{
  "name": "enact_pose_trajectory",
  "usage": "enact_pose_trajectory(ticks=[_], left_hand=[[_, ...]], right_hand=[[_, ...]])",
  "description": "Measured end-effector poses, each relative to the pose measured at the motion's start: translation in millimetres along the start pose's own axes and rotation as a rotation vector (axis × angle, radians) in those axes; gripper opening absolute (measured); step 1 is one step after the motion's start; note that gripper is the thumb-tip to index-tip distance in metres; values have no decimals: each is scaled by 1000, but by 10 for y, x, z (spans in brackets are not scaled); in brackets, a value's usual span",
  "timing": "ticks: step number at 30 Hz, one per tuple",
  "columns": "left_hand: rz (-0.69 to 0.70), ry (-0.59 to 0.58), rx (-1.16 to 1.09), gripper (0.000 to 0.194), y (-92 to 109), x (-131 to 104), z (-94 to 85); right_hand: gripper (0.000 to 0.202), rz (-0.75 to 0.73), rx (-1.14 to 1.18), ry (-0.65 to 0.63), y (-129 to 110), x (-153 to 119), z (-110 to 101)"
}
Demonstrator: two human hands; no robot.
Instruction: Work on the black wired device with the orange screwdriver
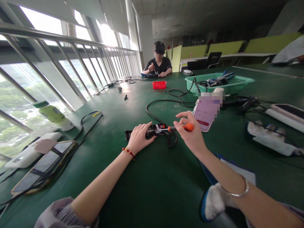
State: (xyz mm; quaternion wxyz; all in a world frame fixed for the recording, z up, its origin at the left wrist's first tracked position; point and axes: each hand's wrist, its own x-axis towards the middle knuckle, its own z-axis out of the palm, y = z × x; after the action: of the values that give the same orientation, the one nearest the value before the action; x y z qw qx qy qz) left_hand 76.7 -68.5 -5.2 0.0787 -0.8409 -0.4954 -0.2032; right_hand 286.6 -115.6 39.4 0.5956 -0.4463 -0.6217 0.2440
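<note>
My left hand (140, 136) is wrapped over a long black device (156, 129) lying on the green table, its fingers closed round the body. Part of the device's inside shows, with small metal and dark parts. A screwdriver (174, 128) with an orange and grey handle is held in my right hand (191, 131), between thumb and fingers. Its thin shaft points left and the tip reaches the opened part of the device; exact contact is too small to tell. A black cable (152, 104) runs from the device towards the back.
A smartphone (206, 112) with a timer stands behind my right hand. Further back are a green basket (218, 83) of tools and cables, a red tray (159, 85) and a seated person (158, 61). Left lie a bottle (55, 115) and another phone (45, 166); white-and-blue gloves (215, 199) lie front right.
</note>
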Motion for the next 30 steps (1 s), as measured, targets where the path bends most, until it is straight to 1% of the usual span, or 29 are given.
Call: enact_pose_trajectory(ticks=[2, 4, 5, 6, 7, 8, 11, 12, 14, 15, 17, 18, 21, 22, 24, 27, 28, 30], left_hand=[[-1, -6, 2, 54, 9, 3, -10], [-1, -10, -3, 51, 12, 5, -15], [0, -12, -7, 50, 12, 6, -17], [2, -13, -9, 49, 10, 7, -17], [5, -15, -9, 49, 8, 8, -17], [7, -17, -7, 48, 5, 9, -17], [9, -24, -3, 47, -2, 10, -14], [8, -23, -3, 47, -4, 10, -12], [7, -19, -1, 47, -5, 9, -5], [8, -17, 2, 48, -5, 8, -1], [11, -19, 10, 48, -4, 7, 7], [13, -20, 13, 48, -3, 7, 11], [15, -21, 25, 47, 2, 8, 15], [14, -21, 28, 47, 3, 9, 15], [15, -24, 30, 47, 5, 10, 14], [14, -31, 28, 47, 6, 10, 13], [14, -32, 28, 47, 6, 10, 12], [15, -30, 28, 47, 7, 9, 11]], right_hand=[[15, 30, -40, -32, -16, -5, -3], [11, 5, -36, -36, -19, -9, -2], [13, -20, -18, -28, -15, -9, 0], [21, -40, 1, -21, -9, -8, 4], [28, -47, 9, -12, -1, -6, 7], [29, -38, 8, -10, 7, -3, 9], [16, 41, -32, -35, 26, 6, 14], [15, 52, -35, -35, 31, 7, 15], [12, 24, -8, -13, 36, 7, 20], [15, 1, 14, 3, 35, 6, 23], [29, -24, 42, 25, 26, 2, 28], [31, -13, 41, 26, 18, 0, 29], [16, 71, 5, 4, 2, -10, 29], [14, 80, 3, -1, 3, -13, 29], [12, 37, 25, 15, 16, -18, 34], [34, -60, 46, 50, 39, -19, 43], [37, -58, 43, 49, 42, -18, 44], [30, -8, 37, 26, 39, -17, 42]])
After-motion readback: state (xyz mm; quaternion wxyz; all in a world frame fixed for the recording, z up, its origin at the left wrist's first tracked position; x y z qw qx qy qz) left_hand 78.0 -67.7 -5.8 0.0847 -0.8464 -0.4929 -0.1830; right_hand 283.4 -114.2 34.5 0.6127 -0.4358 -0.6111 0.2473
